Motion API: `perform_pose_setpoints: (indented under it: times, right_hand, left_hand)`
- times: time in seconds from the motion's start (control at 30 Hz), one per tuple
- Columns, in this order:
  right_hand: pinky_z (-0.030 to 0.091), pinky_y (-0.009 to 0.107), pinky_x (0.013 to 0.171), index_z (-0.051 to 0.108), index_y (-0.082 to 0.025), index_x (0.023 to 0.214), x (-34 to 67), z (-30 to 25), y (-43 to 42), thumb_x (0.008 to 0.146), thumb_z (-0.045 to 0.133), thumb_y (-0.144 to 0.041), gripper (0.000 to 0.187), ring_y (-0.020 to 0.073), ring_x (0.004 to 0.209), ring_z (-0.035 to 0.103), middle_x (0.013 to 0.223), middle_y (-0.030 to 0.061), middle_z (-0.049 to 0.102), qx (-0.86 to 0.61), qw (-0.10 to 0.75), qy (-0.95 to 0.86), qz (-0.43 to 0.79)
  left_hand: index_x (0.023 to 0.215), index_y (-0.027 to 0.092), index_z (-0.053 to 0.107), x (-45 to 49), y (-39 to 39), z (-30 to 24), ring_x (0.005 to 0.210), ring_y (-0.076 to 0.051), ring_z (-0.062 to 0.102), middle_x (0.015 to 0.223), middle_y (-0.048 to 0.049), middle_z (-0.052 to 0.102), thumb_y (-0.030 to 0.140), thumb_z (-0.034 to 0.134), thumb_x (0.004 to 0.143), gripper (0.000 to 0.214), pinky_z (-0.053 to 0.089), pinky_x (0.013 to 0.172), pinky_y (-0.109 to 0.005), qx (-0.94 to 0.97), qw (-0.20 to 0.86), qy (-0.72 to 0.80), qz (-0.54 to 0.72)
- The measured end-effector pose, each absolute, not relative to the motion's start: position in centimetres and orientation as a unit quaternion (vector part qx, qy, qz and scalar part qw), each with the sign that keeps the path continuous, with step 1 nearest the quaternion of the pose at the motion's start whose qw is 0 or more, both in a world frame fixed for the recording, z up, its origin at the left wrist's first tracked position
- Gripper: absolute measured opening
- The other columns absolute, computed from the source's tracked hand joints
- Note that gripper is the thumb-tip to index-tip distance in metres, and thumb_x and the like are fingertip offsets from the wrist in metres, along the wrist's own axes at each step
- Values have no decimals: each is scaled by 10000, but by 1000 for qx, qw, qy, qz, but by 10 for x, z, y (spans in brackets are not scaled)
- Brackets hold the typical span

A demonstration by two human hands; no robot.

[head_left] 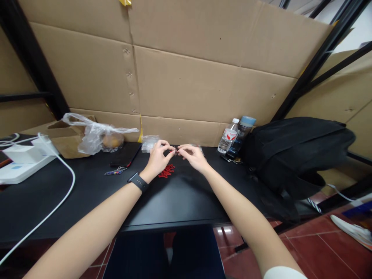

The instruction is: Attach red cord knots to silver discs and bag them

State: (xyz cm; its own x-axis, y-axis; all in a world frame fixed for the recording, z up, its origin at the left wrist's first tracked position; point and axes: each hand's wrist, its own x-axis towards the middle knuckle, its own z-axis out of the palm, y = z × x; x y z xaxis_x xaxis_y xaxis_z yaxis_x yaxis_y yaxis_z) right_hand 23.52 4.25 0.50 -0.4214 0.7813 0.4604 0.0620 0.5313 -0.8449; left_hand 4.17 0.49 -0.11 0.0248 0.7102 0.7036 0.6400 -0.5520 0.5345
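Note:
My left hand (159, 158), with a dark watch on its wrist, and my right hand (194, 155) meet fingertip to fingertip above the black table. Both are closed in a pinch on something small and thin, partly reddish, too small to make out. Below and just beside the left hand lies a bunch of red cord (166, 171). Clear plastic packets (149, 143) rest behind the left hand. Another small clear packet is partly hidden behind the right hand.
A water bottle (228, 136) and a blue-capped bottle (242, 133) stand near a black backpack (293, 155) at the right. Leftward are a dark flat device (125, 155), a keychain (115, 171), a plastic bag (100, 137), a cardboard box (68, 139) and a white power strip (23, 166) with a cable.

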Motion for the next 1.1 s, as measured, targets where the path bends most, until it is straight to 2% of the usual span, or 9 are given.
perform_pose_setpoints:
  times: [0.17,0.27,0.33,0.37,0.43,0.5,0.67,0.9,1.1]
  right_hand:
    - [544,315,772,770,-212,872,241,6,45,891,675,-421,230,218,1036,662,1134,95,691,-292,427,-804,292]
    - [516,281,674,765,-206,864,241,6,44,893,662,-388,211,203,964,664,1094,90,690,-298,417,-814,272]
    - [497,268,637,753,-197,841,240,7,43,881,663,-348,180,186,898,657,1070,83,680,-301,412,-819,261]
    - [492,266,631,743,-193,822,240,7,43,873,662,-323,162,178,872,650,1063,80,672,-302,411,-821,256]
    - [489,268,635,722,-185,786,240,8,42,852,656,-271,127,171,856,640,1065,76,655,-304,410,-823,250]
    - [489,268,648,708,-181,762,240,9,41,826,651,-223,96,174,881,639,1074,72,641,-304,407,-825,247]
    - [497,258,680,708,-185,745,242,10,42,791,642,-166,82,172,920,635,1075,61,623,-304,392,-837,231]
    - [504,274,726,719,-184,715,247,12,49,775,669,-204,80,179,947,626,1098,64,619,-325,392,-834,214]
    - [501,274,711,726,-191,697,253,16,52,747,674,-219,78,177,933,628,1093,52,625,-334,388,-829,226]
  left_hand:
    - [906,256,761,44,2,2,1070,-247,561,1045,-52,597,342,679,901,119,425,1018,-453,735,30,473,485]
    - [887,255,752,44,1,2,1067,-246,564,1032,-48,601,346,667,905,125,412,1016,-446,748,21,471,468]
    - [955,246,722,44,0,2,1084,-247,566,1059,-51,614,307,646,904,110,415,1003,-426,756,19,462,463]
    - [1035,245,696,44,-1,2,1108,-252,563,1104,-55,621,275,644,888,159,414,1001,-419,763,18,455,459]
    - [1220,248,604,44,-3,3,1173,-270,547,1225,-68,622,225,672,816,410,398,1015,-419,781,14,438,445]
    - [1289,259,547,45,-5,3,1206,-293,539,1286,-70,625,240,722,750,568,371,1029,-431,799,9,430,422]
    - [1098,265,639,47,-5,2,1144,-301,591,1165,-51,713,381,742,782,352,353,1006,-450,788,15,464,404]
    - [1078,290,688,51,-2,6,1153,-297,613,1138,-25,744,396,764,766,338,394,1011,-453,779,72,470,409]
    - [1052,263,706,50,1,5,1103,-283,664,1092,-33,759,381,769,748,332,469,994,-429,763,121,466,432]
